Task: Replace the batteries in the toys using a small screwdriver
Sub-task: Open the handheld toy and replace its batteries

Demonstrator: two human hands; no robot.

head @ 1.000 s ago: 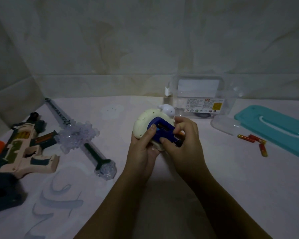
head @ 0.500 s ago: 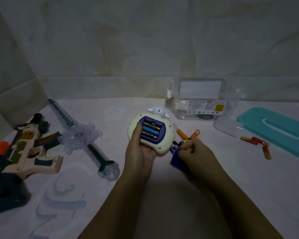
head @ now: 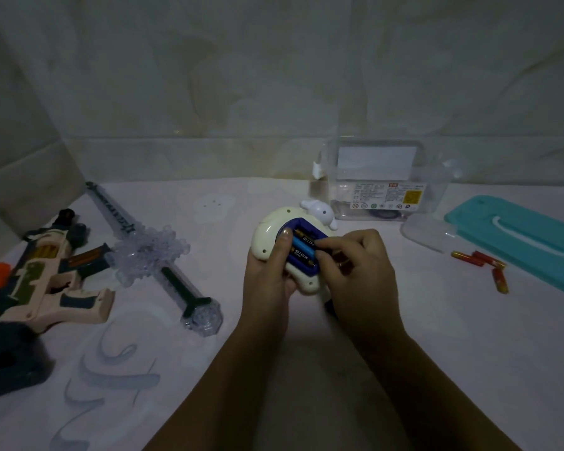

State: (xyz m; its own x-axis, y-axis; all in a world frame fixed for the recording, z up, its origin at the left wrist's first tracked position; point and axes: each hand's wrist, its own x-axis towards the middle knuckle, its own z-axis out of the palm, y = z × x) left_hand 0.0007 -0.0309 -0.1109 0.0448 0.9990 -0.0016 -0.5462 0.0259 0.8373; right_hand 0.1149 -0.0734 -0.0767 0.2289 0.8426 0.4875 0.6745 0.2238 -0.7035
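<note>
On the pale surface (head: 404, 336), the left hand (head: 267, 275) grips the cream toy (head: 267, 236); the right hand (head: 355, 275) pinches its batteries (head: 302, 250).

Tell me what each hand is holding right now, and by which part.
The left hand holds the cream toy by its left side, thumb on the open battery compartment's edge. The right hand has fingertips on the batteries; whether it grips one cannot be told.

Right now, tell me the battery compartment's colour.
Dark blue compartment, set in the cream toy; head view.
</note>
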